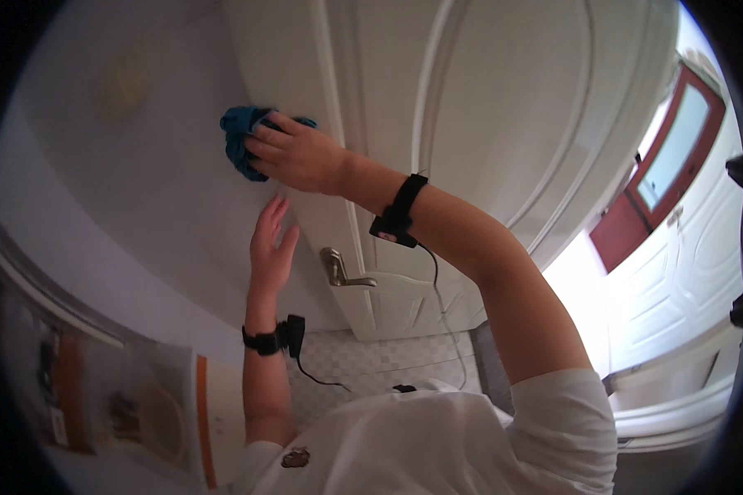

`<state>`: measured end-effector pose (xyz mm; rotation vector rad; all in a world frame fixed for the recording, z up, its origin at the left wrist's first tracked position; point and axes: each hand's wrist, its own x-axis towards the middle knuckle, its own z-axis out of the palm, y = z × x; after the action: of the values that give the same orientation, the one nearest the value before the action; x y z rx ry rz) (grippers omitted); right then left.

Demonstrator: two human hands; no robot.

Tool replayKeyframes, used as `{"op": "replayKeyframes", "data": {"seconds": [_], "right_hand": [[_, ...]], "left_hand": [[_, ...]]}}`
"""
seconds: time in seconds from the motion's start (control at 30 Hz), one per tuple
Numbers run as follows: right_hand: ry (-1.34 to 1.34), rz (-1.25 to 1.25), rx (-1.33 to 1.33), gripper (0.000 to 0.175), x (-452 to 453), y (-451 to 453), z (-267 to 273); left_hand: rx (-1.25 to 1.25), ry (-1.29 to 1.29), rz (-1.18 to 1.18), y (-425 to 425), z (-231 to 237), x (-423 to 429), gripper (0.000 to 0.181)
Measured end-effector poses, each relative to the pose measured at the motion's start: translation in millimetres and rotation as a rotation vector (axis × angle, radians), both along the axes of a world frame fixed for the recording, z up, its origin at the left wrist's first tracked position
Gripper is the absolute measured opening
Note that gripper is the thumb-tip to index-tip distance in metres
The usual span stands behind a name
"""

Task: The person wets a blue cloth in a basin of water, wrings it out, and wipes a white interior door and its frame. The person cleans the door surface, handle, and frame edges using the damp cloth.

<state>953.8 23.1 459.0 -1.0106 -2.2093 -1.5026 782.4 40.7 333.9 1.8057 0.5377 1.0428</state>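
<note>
My right hand (300,154) is closed over a crumpled teal cloth (240,139) near the vertical edge of a cream panelled door (378,124). The cloth appears pressed to the door's edge; part of it is hidden under my fingers. Below it, my left hand (271,244) is raised with its thumb apart from the fingers, holding nothing. Its fingertips are close to the door's edge, but I cannot tell if they touch. A metal lever handle (343,271) sticks out from the door, lower and to the right of my left hand.
Both wrists wear black straps with small devices and cables; one cable (439,297) hangs by the door. A pale wall (161,185) rises at left. Tiled floor (378,359) lies below. Beyond the doorway at right are a red-framed door (631,223) and a white door (650,303).
</note>
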Motion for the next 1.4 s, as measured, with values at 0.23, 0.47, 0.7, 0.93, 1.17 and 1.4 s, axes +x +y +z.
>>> {"op": "replayKeyframes", "data": {"seconds": [0.23, 0.47, 0.7, 0.93, 1.17, 1.4], "right_hand": [[0.319, -0.072, 0.247, 0.018, 117, -96, 6], [0.492, -0.364, 0.651, 0.039, 265, -224, 10], [0.957, -0.559, 0.816, 0.030, 400, -348, -51], [1.255, -0.428, 1.038, 0.044, 384, -329, -103], [0.885, -0.310, 0.745, 0.035, 234, -191, -83], [0.560, -0.174, 0.321, 0.027, 63, -45, -86]], "left_hand": [[-0.105, 0.095, 0.111, -4, -46, -81, 0.043], [-0.257, 0.089, 0.400, -39, -95, -143, 0.041], [-0.321, 0.105, 0.423, -71, -99, -124, 0.043], [-0.299, 0.160, 0.284, -71, -93, -89, 0.038], [-0.273, 0.158, 0.243, -62, -84, -96, 0.033], [-0.274, 0.255, 0.240, -52, -86, -128, 0.031]]}}
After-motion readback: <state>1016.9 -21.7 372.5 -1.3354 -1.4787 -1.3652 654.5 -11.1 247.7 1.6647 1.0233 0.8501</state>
